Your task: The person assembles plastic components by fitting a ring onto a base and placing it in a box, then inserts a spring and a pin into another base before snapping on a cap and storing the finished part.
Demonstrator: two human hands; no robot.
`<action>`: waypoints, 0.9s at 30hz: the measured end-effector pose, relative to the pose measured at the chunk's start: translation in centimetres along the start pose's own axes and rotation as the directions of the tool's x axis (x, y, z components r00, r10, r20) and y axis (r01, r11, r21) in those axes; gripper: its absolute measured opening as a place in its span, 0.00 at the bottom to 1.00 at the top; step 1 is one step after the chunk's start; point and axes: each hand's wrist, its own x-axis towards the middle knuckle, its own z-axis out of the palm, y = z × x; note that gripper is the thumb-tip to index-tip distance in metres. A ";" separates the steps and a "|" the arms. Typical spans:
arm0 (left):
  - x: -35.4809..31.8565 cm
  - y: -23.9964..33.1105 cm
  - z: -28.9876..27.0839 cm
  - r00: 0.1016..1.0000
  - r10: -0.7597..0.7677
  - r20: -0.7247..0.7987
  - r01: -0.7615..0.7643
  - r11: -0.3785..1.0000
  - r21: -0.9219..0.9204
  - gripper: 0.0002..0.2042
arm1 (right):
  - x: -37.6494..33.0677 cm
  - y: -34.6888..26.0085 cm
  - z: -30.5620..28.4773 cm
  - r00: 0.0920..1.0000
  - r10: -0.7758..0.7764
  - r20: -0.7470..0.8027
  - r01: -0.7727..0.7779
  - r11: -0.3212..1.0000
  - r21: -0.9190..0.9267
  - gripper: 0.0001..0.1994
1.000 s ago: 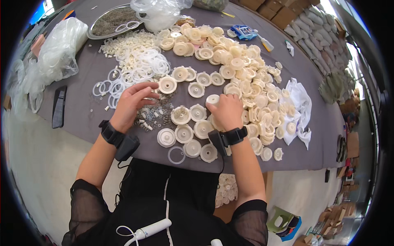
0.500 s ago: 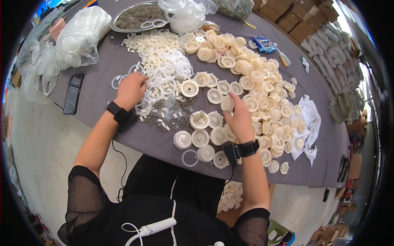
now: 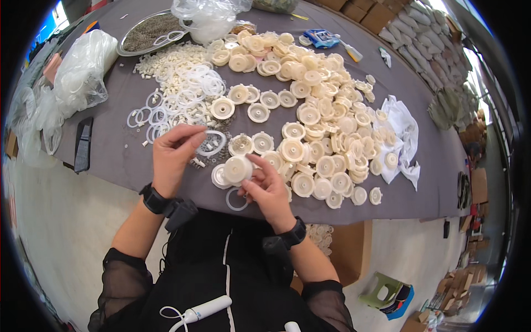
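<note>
My left hand (image 3: 176, 152) pinches a translucent white ring (image 3: 223, 141) between thumb and fingertips, above the table. To its right, my right hand (image 3: 270, 191) holds a round cream plastic cap (image 3: 238, 170), tilted, by its edge. Partly behind that cap lies another pale cap (image 3: 219, 176). A loose clear ring (image 3: 237, 208) rests by the table's front edge, below the held cap. Beyond my left hand is a heap of white rings (image 3: 202, 82) mixed with small white plastic pieces (image 3: 171, 58). A spread of cream caps (image 3: 326, 119) lies beyond and to the right of my right hand.
An oval metal tray (image 3: 123, 48) of small springs stands at the back left, beside plastic bags (image 3: 88, 66). A phone (image 3: 83, 145) lies near the left edge. At the right are a white cloth (image 3: 408, 133), a blue packet (image 3: 321, 38) and a small bottle (image 3: 353, 53).
My left hand has come away from the ring heap, holding a ring. My right hand has moved left and nearer with the cap, so both hands are closer together. The view has shifted.
</note>
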 end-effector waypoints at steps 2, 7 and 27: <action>-1.3 -0.3 2.1 0.996 0.077 0.033 -0.077 0.997 -0.011 0.07 | -0.7 0.5 0.3 1.000 0.018 0.007 -0.018 0.999 0.049 0.24; -3.6 -1.2 3.3 0.705 0.561 0.434 -0.705 0.623 0.339 0.14 | -2.0 1.0 0.1 0.993 0.016 -0.118 0.001 0.990 0.143 0.23; -4.6 -2.1 2.6 0.961 0.198 0.195 -0.195 0.980 -0.038 0.09 | -2.1 0.7 -1.1 0.993 -0.020 -0.115 0.035 0.991 0.129 0.18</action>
